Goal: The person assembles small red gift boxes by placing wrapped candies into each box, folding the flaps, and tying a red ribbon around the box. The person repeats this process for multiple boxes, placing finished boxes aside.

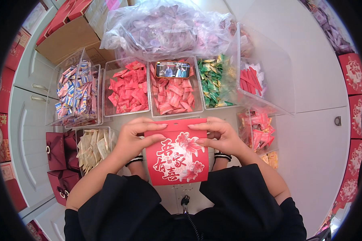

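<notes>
Held upright before my lap is a red paper gift box [181, 156] with printed red-and-white flowers and large characters on its front. My left hand [141, 132] pinches the upper left edge, thumb in front. On the upper right edge my right hand [218, 135] grips it in the same way, fingertips on the front face. A small slot shows in the top flap between the hands. Just beyond the box stand clear plastic bins, one of red-wrapped sweets [129, 90] and one of pinkish-red sweets [175, 96], with a phone [173, 69] lying across its far end.
Left are bins of striped packets [75, 90] and cream packets [93, 147], plus maroon boxes [55, 150]. Green packets [211, 81] and a tilted clear bin [265, 81] stand right. A large plastic bag [169, 30] and a cardboard box [69, 39] lie behind. Red boxes [353, 73] line the right.
</notes>
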`<action>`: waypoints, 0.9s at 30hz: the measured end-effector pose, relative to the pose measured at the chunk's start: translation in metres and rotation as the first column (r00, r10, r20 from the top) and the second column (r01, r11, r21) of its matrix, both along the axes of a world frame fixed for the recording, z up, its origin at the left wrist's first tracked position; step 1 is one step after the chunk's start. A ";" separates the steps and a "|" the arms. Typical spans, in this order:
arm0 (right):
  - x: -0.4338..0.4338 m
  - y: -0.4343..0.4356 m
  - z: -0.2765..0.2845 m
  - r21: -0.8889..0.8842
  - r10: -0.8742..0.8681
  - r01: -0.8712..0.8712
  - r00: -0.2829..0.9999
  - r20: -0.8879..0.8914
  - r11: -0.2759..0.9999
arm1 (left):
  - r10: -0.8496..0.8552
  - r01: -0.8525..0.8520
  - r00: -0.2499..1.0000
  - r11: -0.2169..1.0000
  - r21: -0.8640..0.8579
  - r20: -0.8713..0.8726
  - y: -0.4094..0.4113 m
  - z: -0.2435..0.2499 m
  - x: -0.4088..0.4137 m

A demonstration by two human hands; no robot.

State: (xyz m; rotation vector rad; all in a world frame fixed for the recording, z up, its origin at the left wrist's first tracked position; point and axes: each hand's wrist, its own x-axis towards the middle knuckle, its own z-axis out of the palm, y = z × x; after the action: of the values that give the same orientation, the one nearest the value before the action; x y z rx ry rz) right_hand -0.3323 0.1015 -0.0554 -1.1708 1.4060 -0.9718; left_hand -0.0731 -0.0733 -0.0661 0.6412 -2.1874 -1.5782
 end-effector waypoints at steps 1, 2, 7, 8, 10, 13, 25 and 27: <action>0.002 0.000 0.002 0.015 -0.011 0.011 1.000 -0.011 1.000 | 0.024 -0.024 1.000 0.999 0.035 0.006 0.001 -0.004 0.000; 0.003 0.000 0.002 0.031 -0.022 0.022 1.000 -0.021 0.999 | 0.047 -0.048 0.999 0.996 0.071 0.013 0.002 -0.008 0.000; 0.009 -0.003 -0.013 0.016 -0.163 0.162 0.984 0.075 0.987 | 0.139 -0.140 0.990 0.935 0.327 0.028 0.014 -0.006 -0.009; 0.015 -0.006 -0.013 0.037 -0.236 0.233 0.960 0.154 0.972 | 0.180 -0.183 0.982 0.876 0.446 0.048 0.016 -0.004 -0.012; 0.020 -0.010 -0.007 0.116 -0.271 0.247 0.914 0.301 0.962 | 0.129 -0.153 0.986 0.954 0.257 0.107 0.013 -0.006 -0.009; 0.017 -0.007 -0.023 0.224 -0.323 0.250 0.856 0.404 0.942 | 0.071 -0.103 0.986 0.970 0.219 0.151 0.011 -0.009 -0.009; 0.001 0.003 -0.025 0.411 -0.250 0.060 0.869 0.427 0.910 | -0.268 0.086 0.921 0.848 0.524 0.282 0.014 -0.005 -0.027; 0.002 0.003 -0.026 0.310 -0.205 0.087 0.906 0.371 0.947 | -0.264 0.087 0.914 0.870 0.485 0.309 0.013 -0.006 -0.035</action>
State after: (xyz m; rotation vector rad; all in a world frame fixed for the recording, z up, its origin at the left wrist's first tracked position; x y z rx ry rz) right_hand -0.3305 0.1049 -0.0814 -0.6113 1.2605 -1.0053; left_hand -0.1076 -0.0603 -0.0720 0.9633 -2.1744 -2.2788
